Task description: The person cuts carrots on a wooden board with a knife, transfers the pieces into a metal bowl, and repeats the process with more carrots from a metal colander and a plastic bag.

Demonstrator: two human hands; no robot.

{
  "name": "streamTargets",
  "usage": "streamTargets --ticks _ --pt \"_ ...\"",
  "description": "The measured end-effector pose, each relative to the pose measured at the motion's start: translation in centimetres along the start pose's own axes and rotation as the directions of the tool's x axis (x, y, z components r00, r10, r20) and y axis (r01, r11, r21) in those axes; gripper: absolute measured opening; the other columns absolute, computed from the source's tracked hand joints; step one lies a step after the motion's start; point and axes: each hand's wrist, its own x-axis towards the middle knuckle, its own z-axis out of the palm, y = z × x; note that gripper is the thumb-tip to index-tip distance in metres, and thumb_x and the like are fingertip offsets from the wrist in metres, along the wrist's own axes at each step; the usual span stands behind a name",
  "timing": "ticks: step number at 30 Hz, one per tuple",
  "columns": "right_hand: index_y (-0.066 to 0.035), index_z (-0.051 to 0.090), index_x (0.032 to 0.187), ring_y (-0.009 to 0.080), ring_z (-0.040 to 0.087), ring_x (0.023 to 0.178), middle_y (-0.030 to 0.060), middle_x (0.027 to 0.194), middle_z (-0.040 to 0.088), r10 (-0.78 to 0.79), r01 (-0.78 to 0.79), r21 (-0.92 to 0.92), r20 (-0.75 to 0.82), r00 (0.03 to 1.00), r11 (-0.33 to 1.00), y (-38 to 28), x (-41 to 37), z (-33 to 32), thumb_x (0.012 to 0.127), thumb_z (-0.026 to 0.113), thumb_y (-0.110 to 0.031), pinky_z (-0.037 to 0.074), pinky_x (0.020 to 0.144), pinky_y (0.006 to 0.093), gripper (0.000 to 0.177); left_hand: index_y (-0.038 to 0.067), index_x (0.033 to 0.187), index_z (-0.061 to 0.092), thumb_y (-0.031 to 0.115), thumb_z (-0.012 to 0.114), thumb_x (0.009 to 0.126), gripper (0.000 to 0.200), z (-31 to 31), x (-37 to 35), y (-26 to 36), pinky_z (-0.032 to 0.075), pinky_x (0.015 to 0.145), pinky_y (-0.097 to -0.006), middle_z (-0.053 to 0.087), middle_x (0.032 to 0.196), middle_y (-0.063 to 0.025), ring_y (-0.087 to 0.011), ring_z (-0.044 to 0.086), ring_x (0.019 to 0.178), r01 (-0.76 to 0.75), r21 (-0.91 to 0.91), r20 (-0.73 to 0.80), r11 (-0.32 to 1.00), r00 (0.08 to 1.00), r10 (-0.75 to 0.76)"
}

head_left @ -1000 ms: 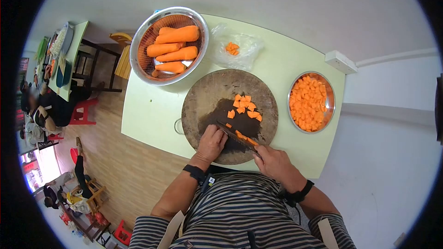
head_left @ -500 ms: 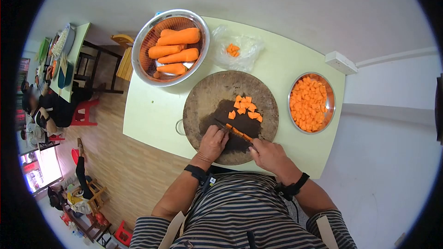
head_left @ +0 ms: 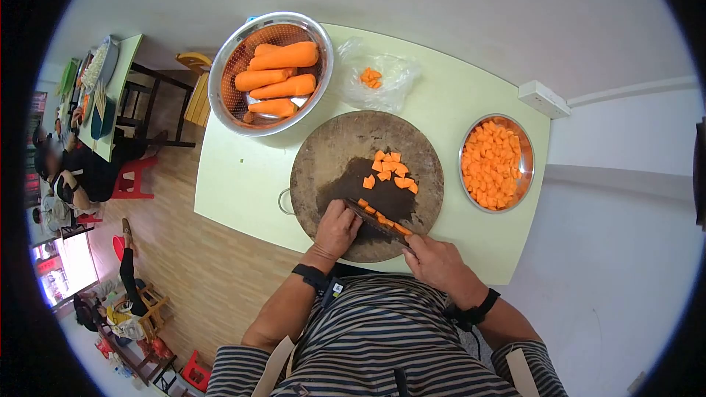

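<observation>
On the round wooden chopping board (head_left: 323, 147), my right hand (head_left: 435, 261) is closed around the handle of a dark-bladed knife (head_left: 376, 223). The blade slants up and left toward my left hand (head_left: 337, 228), whose fingers are curled down beside it. Those fingers press on carrot, mostly hidden by the hand and blade. Along the far side of the blade lies a row of cut carrot pieces (head_left: 380, 217). Farther up the board, several loose carrot chunks (head_left: 386, 165) sit in a cluster.
A metal colander basin (head_left: 215, 95) with whole carrots stands at the back left. Beside it lies a clear plastic bag (head_left: 393, 88) with small carrot bits. At the right is a steel bowl (head_left: 526, 162) of diced carrot. People sit at another table (head_left: 126, 66) far left.
The knife and my right hand have shifted slightly right and toward me. More of the cut row shows beyond the blade. My left hand has hardly moved.
</observation>
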Motion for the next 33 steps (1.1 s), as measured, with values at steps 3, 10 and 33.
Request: streamTargets --ticks 3,10,33 --pt "-0.005 0.056 0.105 0.0369 0.068 0.071 0.0169 0.082 0.066 -0.02 0.02 -0.023 0.002 1.0 1.0 -0.2 0.3 0.0 0.098 0.061 -0.023 0.055 0.061 0.0464 0.02 0.0 0.097 0.063 -0.001 0.076 0.075 0.026 0.0 0.1 0.1 0.052 0.078 -0.0427 0.056 0.097 -0.0156 -0.0368 0.059 0.09 -0.014 -0.008 -0.009 1.0 1.0 0.014" --pt "-0.005 0.056 0.104 0.0391 0.069 0.075 0.0187 0.085 0.068 0.004 -0.004 -0.015 0.021 1.0 1.0 -0.1 3.2 0.9 0.101 0.057 -0.026 0.056 0.065 0.0497 0.021 0.0 0.098 0.065 0.0 0.076 0.078 0.023 0.3 -0.2 -0.2 0.052 0.076 -0.0418 0.057 0.095 -0.0154 -0.0351 0.059 0.088 -0.014 0.014 -0.007 1.0 1.0 0.014" --pt "-0.005 0.054 0.1 0.0368 0.068 0.07 0.0171 0.081 0.065 -0.028 0.028 -0.022 0.01 1.0 0.999 -0.8 0.7 0.2 0.1 0.058 -0.023 0.055 0.061 0.0489 0.018 0.001 0.095 0.063 0.001 0.077 0.077 0.023 -0.1 -0.6 -0.2 0.055 0.075 -0.0414 0.058 0.094 -0.0146 -0.0347 0.062 0.088 -0.004 0.02 -0.021 1.0 1.0 0.005"
